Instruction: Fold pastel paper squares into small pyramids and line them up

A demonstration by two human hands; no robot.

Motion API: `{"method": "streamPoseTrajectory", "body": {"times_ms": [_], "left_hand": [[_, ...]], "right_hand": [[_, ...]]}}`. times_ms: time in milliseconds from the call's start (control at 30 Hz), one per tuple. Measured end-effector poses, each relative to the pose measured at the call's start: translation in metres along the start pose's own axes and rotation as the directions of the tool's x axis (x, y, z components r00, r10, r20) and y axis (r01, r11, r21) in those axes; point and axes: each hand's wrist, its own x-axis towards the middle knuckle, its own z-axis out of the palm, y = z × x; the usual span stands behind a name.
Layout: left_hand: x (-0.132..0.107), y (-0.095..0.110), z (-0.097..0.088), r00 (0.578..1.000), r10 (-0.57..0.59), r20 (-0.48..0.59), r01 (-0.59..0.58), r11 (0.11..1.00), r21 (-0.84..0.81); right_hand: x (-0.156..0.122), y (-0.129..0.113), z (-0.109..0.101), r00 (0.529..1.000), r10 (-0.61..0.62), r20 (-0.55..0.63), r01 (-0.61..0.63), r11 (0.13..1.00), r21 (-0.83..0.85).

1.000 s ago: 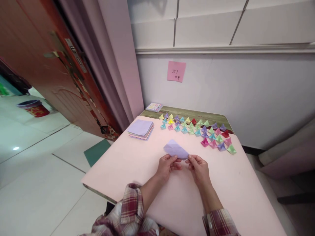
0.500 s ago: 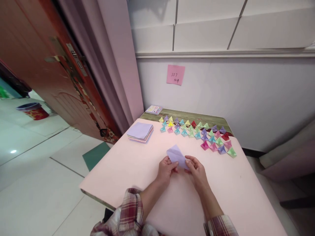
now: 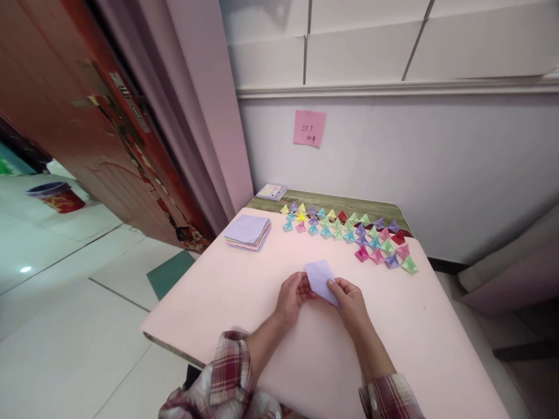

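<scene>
Paper (image 3: 321, 280), lavender and folded, is in the right hand (image 3: 350, 302), at the near middle of the table (image 3: 205, 302). The right hand is closed in a pinch at the paper's right edge, with the thumb on the upper face and the other fingers bent behind or beneath it. The paper reaches from that grip toward the far left, slightly tilted, its far corner pointing away from the person.

The left hand (image 3: 293, 298) is just to the left of the paper, half open, palm turned toward it and fingers loosely curled. Its fingertips come right up to the paper's left edge; whether they touch it cannot be told.

Beyond the paper, folded paper pieces (image 3: 325, 231) in yellow, blue, green, purple, pink and red stand in close rows across the far side, spreading toward the right and taking up that part of the surface. On the far left is a stack of square sheets (image 3: 247, 230), lavender on top, well apart from both hands. Farther still, a small printed packet (image 3: 271, 192) lies at the far left corner. A pink note (image 3: 310, 128) is on the wall (image 3: 375, 151) behind.
</scene>
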Motion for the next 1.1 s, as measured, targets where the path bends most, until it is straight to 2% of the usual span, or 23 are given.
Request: {"method": "streamPoseTrajectory", "body": {"times_ms": [100, 167, 233, 300, 400, 467, 567, 700, 900, 933, 1000, 1100], "left_hand": [[-0.001, 0.006, -0.002, 0.995, -0.051, 0.082, 0.055, 0.997, -0.054], [-0.002, 0.008, -0.002, 0.994, -0.053, 0.098, 0.059, 0.996, -0.064], [-0.002, 0.009, -0.001, 0.998, -0.040, 0.048, 0.042, 0.998, -0.047], [-0.001, 0.010, -0.001, 0.998, -0.026, -0.055, 0.027, 0.999, 0.020], [0.001, 0.011, -0.001, 0.980, 0.036, -0.197, -0.006, 0.989, 0.150], [0.003, 0.012, 0.000, 0.968, 0.074, -0.238, -0.032, 0.983, 0.179], [0.004, 0.014, 0.001, 0.972, 0.052, -0.231, -0.024, 0.992, 0.120], [0.002, 0.014, -0.001, 0.978, 0.010, -0.207, 0.002, 0.998, 0.059], [0.002, 0.013, -0.005, 0.960, 0.170, -0.223, -0.106, 0.956, 0.273], [0.002, 0.013, -0.005, 0.963, 0.153, -0.221, -0.096, 0.964, 0.249], [0.002, 0.014, -0.004, 0.979, 0.052, -0.196, -0.033, 0.995, 0.097], [0.001, 0.014, -0.001, 0.991, -0.098, -0.094, 0.083, 0.984, -0.156]], "right_hand": [[0.000, 0.001, -0.001, 1.000, 0.007, -0.006, -0.007, 1.000, 0.020], [0.000, 0.001, -0.001, 1.000, 0.020, -0.004, -0.020, 1.000, -0.018], [0.000, 0.002, -0.002, 0.999, 0.039, 0.012, -0.038, 0.998, -0.055], [0.000, 0.002, -0.002, 0.999, 0.038, 0.031, -0.035, 0.995, -0.089], [0.001, 0.004, -0.002, 0.998, -0.017, 0.057, 0.027, 0.982, -0.184], [0.001, 0.004, -0.001, 0.994, -0.053, 0.092, 0.074, 0.967, -0.244], [0.000, 0.002, 0.000, 0.990, -0.048, 0.133, 0.081, 0.965, -0.248], [-0.004, -0.006, 0.003, 0.983, 0.012, 0.183, 0.018, 0.987, -0.160], [-0.006, -0.009, 0.005, 0.970, 0.018, 0.244, 0.018, 0.989, -0.144], [-0.006, -0.008, 0.005, 0.969, 0.017, 0.246, 0.019, 0.990, -0.142], [-0.006, -0.009, 0.006, 0.969, 0.014, 0.247, 0.019, 0.991, -0.131], [-0.008, -0.012, 0.007, 0.966, 0.018, 0.256, 0.007, 0.995, -0.096]]}}
